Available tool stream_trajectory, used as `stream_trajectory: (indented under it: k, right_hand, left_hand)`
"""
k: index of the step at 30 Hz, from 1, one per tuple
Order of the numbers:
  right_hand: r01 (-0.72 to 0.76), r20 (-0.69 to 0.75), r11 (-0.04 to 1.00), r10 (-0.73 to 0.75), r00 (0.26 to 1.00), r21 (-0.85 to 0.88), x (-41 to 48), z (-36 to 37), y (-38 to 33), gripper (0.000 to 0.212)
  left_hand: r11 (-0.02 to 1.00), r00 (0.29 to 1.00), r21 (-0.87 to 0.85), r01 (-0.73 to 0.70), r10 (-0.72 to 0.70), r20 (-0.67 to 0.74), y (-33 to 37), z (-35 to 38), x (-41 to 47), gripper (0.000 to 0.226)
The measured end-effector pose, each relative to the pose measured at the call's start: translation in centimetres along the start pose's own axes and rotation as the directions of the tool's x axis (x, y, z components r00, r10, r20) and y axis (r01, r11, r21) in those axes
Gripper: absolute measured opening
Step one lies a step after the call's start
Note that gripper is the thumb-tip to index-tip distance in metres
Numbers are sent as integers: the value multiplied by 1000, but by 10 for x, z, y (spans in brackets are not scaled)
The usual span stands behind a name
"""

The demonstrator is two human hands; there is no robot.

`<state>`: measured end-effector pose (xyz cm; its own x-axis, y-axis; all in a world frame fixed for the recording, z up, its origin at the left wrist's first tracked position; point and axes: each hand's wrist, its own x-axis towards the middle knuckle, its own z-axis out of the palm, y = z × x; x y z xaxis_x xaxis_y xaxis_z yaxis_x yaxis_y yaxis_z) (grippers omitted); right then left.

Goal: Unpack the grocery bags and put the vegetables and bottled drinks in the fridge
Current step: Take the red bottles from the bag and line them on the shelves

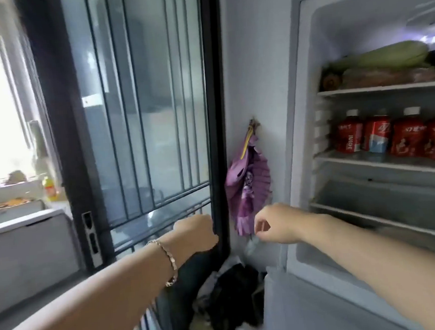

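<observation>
The fridge (297,107) stands open at 3 o'clock of both hands. Red bottled drinks (407,136) line its middle shelf (365,161), at 2 o'clock from the right hand (277,223) and well apart from it. A pale green gourd (383,55) lies on the top shelf, nearer 1 o'clock.

The right hand hangs just outside the fridge's left edge, fingers curled, thumb near forefinger; whether it pinches anything I cannot tell. The left hand (196,230) (bracelet (166,258) on the wrist) shows only its back, knuckles bent, against the dark door frame (214,113); its grip cannot be told either.

A dark heap (235,292) lies on the floor at 6 o'clock, below both hands.
</observation>
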<state>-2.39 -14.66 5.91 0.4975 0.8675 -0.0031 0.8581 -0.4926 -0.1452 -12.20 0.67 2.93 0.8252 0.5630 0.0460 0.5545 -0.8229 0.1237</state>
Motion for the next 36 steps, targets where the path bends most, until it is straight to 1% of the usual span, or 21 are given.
stream_trajectory:
  k: [1, 4, 6, 8, 10, 13, 15, 17, 20, 22, 24, 26, 28, 30, 32, 34, 36]
  right_hand:
    - [60, 23, 998, -59, 998, -18, 5, 10, -21, 20]
    - [243, 89, 968, -237, 967, -62, 12, 40, -87, 20]
    - [369, 112, 928, -362, 925, -51, 9, 65, -133, 20]
    - [491, 116, 870, -483, 868, -50, 0, 95, -180, 20]
    - [584, 113, 810, -576, 810, -58, -14, 127, -225, 20]
    - [701, 167, 711, -686, 708, -54, -51, 176, -291, 23]
    - [794, 227, 605, -768, 599, -48, -88, 206, -336, 26]
    - [880, 271, 472, -841, 468, -54, -132, 228, -379, 28]
    - [964, 334, 266, -907, 258, -22, -216, 256, -440, 28]
    - [986, 376, 162, -916, 138, 32, -276, 271, -477, 27]
    - [996, 399, 52, -917, 19, 72, -338, 284, -514, 25]
    - [993, 394, -75, -913, -106, 93, -400, 292, -551, 27]
    - [978, 367, -176, -907, -205, 111, -462, 299, -588, 28]
    - [962, 347, -248, -898, -273, 115, -523, 306, -627, 26]
    - [950, 373, -277, -874, -312, 147, -581, 312, -668, 25]
    - [937, 398, -287, -850, -344, 198, -633, 315, -706, 25]
    - [927, 369, -280, -858, -357, 248, -678, 319, -741, 24]
  left_hand:
    - [999, 998, -1, 50, -50, -31, -21, 2, -18, 30]
    - [975, 974, -30, 218, -220, -60, -77, 12, -76, 29]
    - [931, 928, -51, 361, -364, -79, -108, 23, -123, 28]
    - [863, 857, -77, 499, -505, -101, -135, 40, -176, 28]
    - [764, 759, -126, 633, -644, -94, -157, 59, -236, 25]
    - [557, 561, -216, 802, -826, -48, -178, 88, -336, 24]
    - [404, 416, -241, 883, -909, 1, -184, 102, -407, 26]
    - [248, 271, -254, 935, -961, 61, -183, 113, -478, 26]
    - [12, 61, -282, 959, -984, 166, -172, 126, -590, 21]
    - [-138, -62, -327, 935, -971, 232, -162, 131, -662, 15]
    - [-270, -185, -373, 888, -951, 249, -151, 135, -732, 19]
    - [-375, -303, -383, 844, -923, 238, -142, 136, -799, 16]
    - [-441, -385, -388, 809, -897, 217, -137, 138, -865, 15]
    - [-505, -472, -384, 773, -862, 185, -135, 140, -928, 20]
    - [-559, -546, -392, 731, -823, 157, -136, 139, -990, 20]
    - [-584, -581, -383, 716, -802, 138, -138, 133, -1044, 16]
    - [-599, -607, -386, 702, -786, 115, -143, 123, -1095, 16]
